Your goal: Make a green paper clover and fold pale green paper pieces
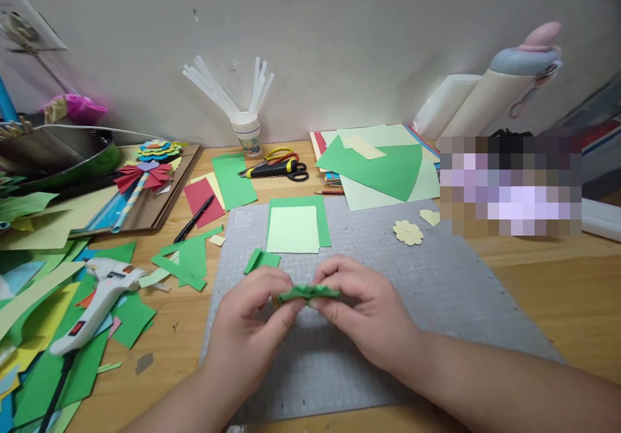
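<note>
Between my two hands is a small piece of folded green paper [308, 292], held above the grey cutting mat [388, 329]. My left hand [259, 320] pinches its left end with thumb and fingers. The right end is gripped the same way by my right hand [361, 307]. Just beyond my left hand lies a green paper scrap [262, 261] with a folded edge. Farther back, a pale green square sheet [293, 229] rests on a darker green sheet [324, 222]. A cream paper flower [408, 232] sits on the mat to the right, near a small cream cut piece [429, 217].
A white glue gun [97, 300] lies among paper scraps at left. A paper cup [248, 135] with white strips stands by the wall, near a yellow-black cutter [272, 169] and scissors [297, 173]. A black pen [194, 218], a paper stack [378, 167] and a bottle [504, 83] are also around.
</note>
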A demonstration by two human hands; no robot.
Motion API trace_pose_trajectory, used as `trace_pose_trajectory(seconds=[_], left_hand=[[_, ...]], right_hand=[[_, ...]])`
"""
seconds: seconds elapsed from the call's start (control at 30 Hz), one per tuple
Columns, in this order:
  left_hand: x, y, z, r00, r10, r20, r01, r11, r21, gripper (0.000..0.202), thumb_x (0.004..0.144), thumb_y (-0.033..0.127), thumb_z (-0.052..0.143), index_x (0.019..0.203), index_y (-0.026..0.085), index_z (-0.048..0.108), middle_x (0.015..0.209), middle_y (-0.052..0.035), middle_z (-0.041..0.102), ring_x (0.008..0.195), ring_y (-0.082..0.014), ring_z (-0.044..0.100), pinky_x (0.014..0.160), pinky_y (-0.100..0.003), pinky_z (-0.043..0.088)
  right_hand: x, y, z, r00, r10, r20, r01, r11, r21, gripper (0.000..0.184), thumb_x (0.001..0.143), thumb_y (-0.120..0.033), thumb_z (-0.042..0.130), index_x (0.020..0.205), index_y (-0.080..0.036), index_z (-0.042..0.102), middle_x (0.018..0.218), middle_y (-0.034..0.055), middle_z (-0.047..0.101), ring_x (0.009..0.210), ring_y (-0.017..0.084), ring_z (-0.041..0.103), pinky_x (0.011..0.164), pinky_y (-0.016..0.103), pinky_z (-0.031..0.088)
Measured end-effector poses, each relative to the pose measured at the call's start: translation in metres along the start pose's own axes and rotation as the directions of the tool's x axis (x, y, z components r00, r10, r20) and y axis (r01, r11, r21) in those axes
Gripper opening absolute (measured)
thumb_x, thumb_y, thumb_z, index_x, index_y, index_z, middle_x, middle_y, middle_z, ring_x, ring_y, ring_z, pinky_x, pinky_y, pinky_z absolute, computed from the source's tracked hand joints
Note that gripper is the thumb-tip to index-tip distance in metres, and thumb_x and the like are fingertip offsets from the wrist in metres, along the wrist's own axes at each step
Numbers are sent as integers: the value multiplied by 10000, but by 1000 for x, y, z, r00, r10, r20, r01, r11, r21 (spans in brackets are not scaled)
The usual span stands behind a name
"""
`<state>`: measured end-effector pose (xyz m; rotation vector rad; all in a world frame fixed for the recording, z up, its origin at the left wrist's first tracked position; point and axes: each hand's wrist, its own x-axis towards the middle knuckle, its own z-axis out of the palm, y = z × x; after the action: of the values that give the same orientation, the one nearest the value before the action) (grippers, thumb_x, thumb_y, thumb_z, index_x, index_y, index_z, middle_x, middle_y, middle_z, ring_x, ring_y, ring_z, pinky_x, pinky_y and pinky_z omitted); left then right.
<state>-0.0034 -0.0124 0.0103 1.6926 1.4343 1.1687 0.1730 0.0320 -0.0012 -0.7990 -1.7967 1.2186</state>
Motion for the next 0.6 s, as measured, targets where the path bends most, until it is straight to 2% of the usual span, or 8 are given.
trace_pose_trajectory(seconds=[0.03, 0.1, 0.13, 0.2, 0.23, 0.3, 0.4, 0.6], left_hand=[[-2, 2, -5, 986, 167, 17, -168, 982, 88, 148, 799, 114, 579, 815, 228, 672, 776, -22, 653, 740, -160, 589, 665, -274, 462], [-7, 4, -13, 891, 450, 63, -452, 864, 223, 287, 804, 81, 523, 973, 256, 674, 823, -37, 682, 750, -171, 602, 671, -303, 482], [-10, 6, -17, 835, 545, 71, -541, 794, 277, 298, 815, 101, 514, 1018, 255, 669, 807, -41, 690, 732, -174, 604, 651, -310, 490], [-16, 8, -21, 770, 634, 65, -611, 705, 359, 266, 823, 173, 551, 1056, 244, 659, 754, -42, 697, 713, -188, 608, 625, -325, 502], [-20, 8, -23, 760, 646, 73, -619, 683, 388, 255, 817, 212, 584, 1060, 236, 658, 742, -44, 702, 718, -198, 615, 626, -335, 509], [-26, 10, -25, 770, 627, 116, -609, 670, 424, 261, 806, 257, 623, 1061, 221, 660, 749, -52, 715, 738, -215, 630, 643, -353, 522], [-31, 11, -27, 787, 588, 186, -601, 663, 447, 245, 841, 266, 580, 1068, 226, 664, 766, -51, 724, 733, -215, 644, 653, -359, 530], [-18, 15, -25, 781, 611, 128, -604, 688, 403, 224, 853, 210, 522, 1028, 251, 655, 688, -32, 693, 640, -194, 628, 575, -325, 513]], right_hand=[[-2, -2, -3, 990, -141, 7, 142, 989, -51, 117, 833, -155, 581, 831, -202, 688, 852, 37, 612, 780, 137, 595, 712, 264, 472], [-6, -8, -10, 913, -403, 68, 409, 895, -180, 226, 845, -118, 525, 987, -204, 679, 901, 57, 657, 866, 165, 617, 861, 332, 450], [-8, -11, -13, 871, -478, 114, 491, 835, -247, 247, 854, -135, 510, 1032, -203, 667, 890, 54, 680, 885, 179, 624, 969, 384, 382], [-11, -17, -18, 826, -547, 132, 553, 746, -370, 269, 858, -140, 490, 1040, -239, 663, 840, 11, 718, 894, 179, 633, 1058, 391, 264], [-12, -19, -19, 816, -562, 134, 561, 714, -420, 276, 857, -140, 486, 1027, -261, 666, 809, -12, 728, 875, 174, 640, 1077, 385, 219], [-12, -21, -19, 805, -581, 120, 558, 673, -486, 294, 858, -141, 474, 998, -304, 674, 748, -48, 733, 817, 168, 650, 1086, 383, 172], [-12, -22, -17, 804, -585, 105, 548, 662, -511, 302, 863, -157, 469, 984, -339, 677, 702, -63, 724, 757, 169, 649, 1085, 403, 145], [-12, -20, -18, 819, -551, 160, 556, 693, -459, 254, 856, -196, 500, 1016, -323, 651, 733, -60, 728, 780, 174, 649, 1071, 385, 150]])
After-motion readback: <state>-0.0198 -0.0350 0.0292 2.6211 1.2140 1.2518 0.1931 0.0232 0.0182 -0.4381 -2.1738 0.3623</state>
